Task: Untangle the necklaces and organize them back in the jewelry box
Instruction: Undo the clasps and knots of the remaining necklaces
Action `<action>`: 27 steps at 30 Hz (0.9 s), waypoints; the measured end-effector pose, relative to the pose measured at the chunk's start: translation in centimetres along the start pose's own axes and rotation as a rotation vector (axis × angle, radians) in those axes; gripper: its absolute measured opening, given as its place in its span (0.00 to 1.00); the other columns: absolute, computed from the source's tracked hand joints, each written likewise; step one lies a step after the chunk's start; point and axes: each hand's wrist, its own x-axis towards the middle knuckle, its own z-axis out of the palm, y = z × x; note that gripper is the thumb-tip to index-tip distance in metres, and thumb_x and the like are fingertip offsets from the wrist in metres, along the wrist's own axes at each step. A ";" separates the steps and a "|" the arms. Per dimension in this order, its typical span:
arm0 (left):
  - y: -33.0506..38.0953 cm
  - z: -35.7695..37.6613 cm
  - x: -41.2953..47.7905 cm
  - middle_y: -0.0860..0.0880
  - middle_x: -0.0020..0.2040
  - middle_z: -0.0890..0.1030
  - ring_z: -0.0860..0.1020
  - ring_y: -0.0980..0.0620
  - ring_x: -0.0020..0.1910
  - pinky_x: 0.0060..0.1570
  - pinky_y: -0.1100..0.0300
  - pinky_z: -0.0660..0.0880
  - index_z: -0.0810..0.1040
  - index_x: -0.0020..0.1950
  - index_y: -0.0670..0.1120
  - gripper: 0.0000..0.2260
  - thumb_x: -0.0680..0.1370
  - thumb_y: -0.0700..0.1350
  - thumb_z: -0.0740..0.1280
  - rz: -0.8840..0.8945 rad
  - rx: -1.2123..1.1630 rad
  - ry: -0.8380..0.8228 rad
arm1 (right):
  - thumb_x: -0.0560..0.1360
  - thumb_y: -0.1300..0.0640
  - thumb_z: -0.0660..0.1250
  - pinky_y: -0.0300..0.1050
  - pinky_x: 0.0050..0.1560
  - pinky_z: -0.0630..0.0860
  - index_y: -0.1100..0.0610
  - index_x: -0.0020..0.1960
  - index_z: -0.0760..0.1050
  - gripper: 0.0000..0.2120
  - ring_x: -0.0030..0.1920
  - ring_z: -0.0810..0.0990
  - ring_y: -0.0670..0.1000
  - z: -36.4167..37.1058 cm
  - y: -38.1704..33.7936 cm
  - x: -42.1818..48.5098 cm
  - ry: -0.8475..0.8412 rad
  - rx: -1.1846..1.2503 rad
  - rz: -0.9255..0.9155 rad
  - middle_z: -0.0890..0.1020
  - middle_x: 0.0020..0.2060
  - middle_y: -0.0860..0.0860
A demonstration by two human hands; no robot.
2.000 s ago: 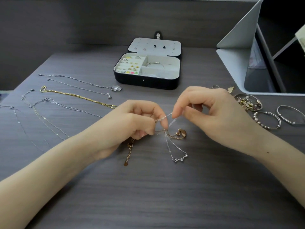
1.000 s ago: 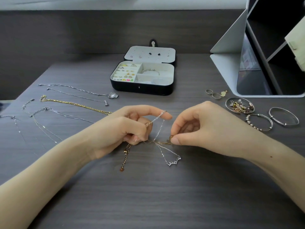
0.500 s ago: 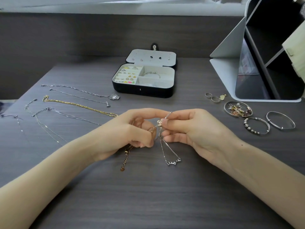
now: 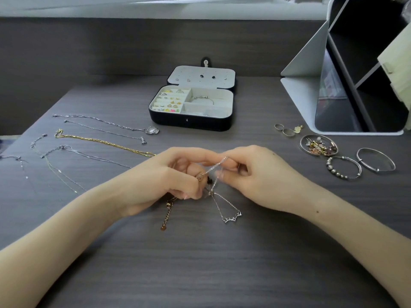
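My left hand (image 4: 164,181) and my right hand (image 4: 255,178) meet at the table's middle, both pinching a tangle of two chains. A silver necklace with an antler pendant (image 4: 231,216) hangs below my fingers onto the table. A rose-gold chain end (image 4: 168,215) trails out under my left hand. The knot itself sits between my fingertips, partly hidden. The open black jewelry box (image 4: 191,123) stands behind, holding rings, ear studs and a bangle. Several untangled necklaces lie spread at the left, among them a gold chain (image 4: 104,143) and a silver one with a clear pendant (image 4: 151,130).
At the right lie two rings (image 4: 284,129), a bangle filled with charms (image 4: 318,146), a beaded bracelet (image 4: 343,171) and a plain silver bangle (image 4: 375,160). A white open-fronted organiser (image 4: 315,103) stands at the back right. A dark wall panel rises behind the table.
My right hand has moved left and up from the pendant to meet my left hand at the knot. The head camera view has tilted slightly.
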 end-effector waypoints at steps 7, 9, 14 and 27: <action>-0.1 -0.2 -0.2 0.51 0.27 0.70 0.61 0.53 0.28 0.34 0.54 0.52 0.83 0.54 0.50 0.24 0.58 0.40 0.66 0.021 -0.073 -0.038 | 0.71 0.45 0.69 0.32 0.32 0.62 0.30 0.27 0.70 0.18 0.32 0.70 0.34 0.2 -0.7 0.3 0.000 -0.084 0.009 0.74 0.28 0.37; -0.1 -0.4 -0.3 0.52 0.26 0.70 0.60 0.52 0.27 0.33 0.54 0.52 0.82 0.55 0.50 0.25 0.58 0.39 0.66 0.033 -0.111 -0.035 | 0.71 0.46 0.69 0.34 0.34 0.62 0.37 0.36 0.74 0.07 0.33 0.70 0.38 0.3 -0.6 0.3 0.011 -0.065 -0.015 0.74 0.30 0.44; -0.2 -0.8 -0.3 0.48 0.25 0.67 0.59 0.50 0.27 0.32 0.52 0.51 0.81 0.58 0.48 0.29 0.57 0.38 0.65 0.045 -0.165 0.008 | 0.72 0.53 0.70 0.36 0.38 0.69 0.48 0.41 0.77 0.02 0.33 0.75 0.39 0.1 0.3 0.7 0.068 0.146 0.042 0.79 0.31 0.39; -0.4 -0.8 -0.3 0.48 0.26 0.67 0.59 0.51 0.27 0.29 0.58 0.55 0.81 0.58 0.52 0.30 0.57 0.37 0.65 0.062 -0.212 0.043 | 0.75 0.71 0.60 0.37 0.24 0.69 0.63 0.44 0.80 0.10 0.27 0.71 0.47 -2.2 1.3 0.5 0.010 0.913 0.312 0.77 0.29 0.53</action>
